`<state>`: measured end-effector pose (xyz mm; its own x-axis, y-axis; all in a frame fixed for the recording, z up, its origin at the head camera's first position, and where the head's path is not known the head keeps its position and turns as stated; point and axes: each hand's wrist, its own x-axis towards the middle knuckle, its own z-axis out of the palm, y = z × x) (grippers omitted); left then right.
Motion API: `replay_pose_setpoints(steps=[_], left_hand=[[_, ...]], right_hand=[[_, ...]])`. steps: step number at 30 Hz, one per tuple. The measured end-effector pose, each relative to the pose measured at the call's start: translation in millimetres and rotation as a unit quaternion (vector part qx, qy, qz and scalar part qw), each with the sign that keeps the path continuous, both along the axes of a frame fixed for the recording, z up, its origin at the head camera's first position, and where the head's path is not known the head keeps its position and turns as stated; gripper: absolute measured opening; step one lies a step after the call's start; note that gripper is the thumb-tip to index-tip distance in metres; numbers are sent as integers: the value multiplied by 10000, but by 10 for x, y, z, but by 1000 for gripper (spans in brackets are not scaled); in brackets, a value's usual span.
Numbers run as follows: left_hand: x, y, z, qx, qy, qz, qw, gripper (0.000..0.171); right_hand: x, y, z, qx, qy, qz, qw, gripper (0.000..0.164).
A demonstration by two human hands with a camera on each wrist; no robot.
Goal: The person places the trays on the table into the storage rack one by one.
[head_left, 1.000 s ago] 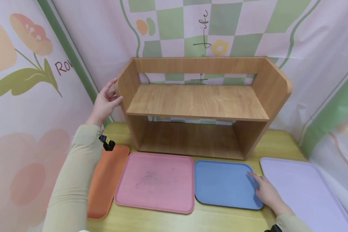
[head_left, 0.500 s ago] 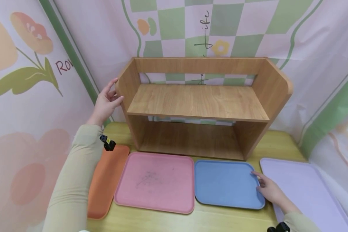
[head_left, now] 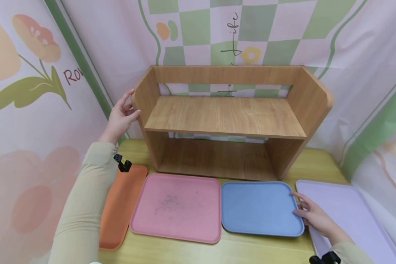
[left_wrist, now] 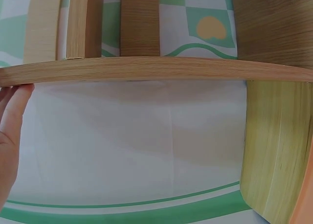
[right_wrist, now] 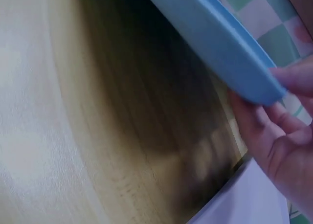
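Note:
In the head view a blue tray [head_left: 260, 209] lies in front of a two-tier wooden shelf [head_left: 224, 117]. My right hand [head_left: 316, 216] pinches the tray's right edge. The right wrist view has that hand [right_wrist: 288, 131] with fingers under the rim and thumb on the other side, while the blue tray [right_wrist: 220, 43] tilts up over its own shadow on the table. My left hand [head_left: 118, 119] touches the outer front edge of the shelf's left side panel. In the left wrist view the left hand's fingertips [left_wrist: 22, 92] meet the panel [left_wrist: 161, 69] from outside.
Left of the blue tray lies a pink tray [head_left: 178, 220], then an orange tray [head_left: 125, 205] partly behind the left forearm. A lilac tray [head_left: 343, 205] lies at the right, under my right forearm. All are on a light wooden table [head_left: 250, 251] before patterned fabric walls [head_left: 224, 22].
My right hand has shifted right from over the blue tray to its right edge and taken hold there. The tray's right side has risen slightly. The left hand stays put.

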<state>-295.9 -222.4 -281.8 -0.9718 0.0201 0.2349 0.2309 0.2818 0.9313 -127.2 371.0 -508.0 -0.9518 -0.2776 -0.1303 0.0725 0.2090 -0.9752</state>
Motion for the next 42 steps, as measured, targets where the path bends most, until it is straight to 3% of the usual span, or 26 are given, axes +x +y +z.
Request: replay_pose_setpoints(steps=[4, 9, 14, 20, 22, 24, 29, 31, 35, 42], left_hand=[[18, 12, 11, -44, -23, 15, 10000, 70], [18, 21, 8, -113, -24, 55, 9999, 70], [17, 24, -5, -127, -62, 98, 9999, 70], [14, 28, -21, -92, -102, 116, 9998, 70], [13, 29, -21, -83, -95, 122, 9998, 70], [12, 30, -17, -87, -77, 128, 9999, 70], [6, 27, -10, -78, -9, 115, 9999, 70], [2, 26, -12, -71, 3, 106, 9999, 70], [4, 24, -9, -83, 17, 108, 9999, 70], [23, 23, 6, -38, 71, 39, 10000, 69]], right_hand=[[2, 64, 14, -1358, -32, 669, 9885, 65], [-3, 97, 23, -2329, -60, 1387, 9625, 67], [-12, 92, 30, -2848, -69, 1794, 9416, 69], [-4, 99, 23, -3031, -19, 1825, 9353, 71], [-3, 110, 21, -3211, 17, 1844, 9289, 72], [-10, 116, 32, -3565, 23, 1931, 9141, 72], [-74, 60, 143, -4588, -22, 2334, 8573, 71], [-104, 4, 222, -4764, 4, 2432, 8449, 70], [-163, -149, 411, -4827, 94, 2516, 8388, 67], [-267, -449, 749, -4712, 404, 2458, 8461, 63]])
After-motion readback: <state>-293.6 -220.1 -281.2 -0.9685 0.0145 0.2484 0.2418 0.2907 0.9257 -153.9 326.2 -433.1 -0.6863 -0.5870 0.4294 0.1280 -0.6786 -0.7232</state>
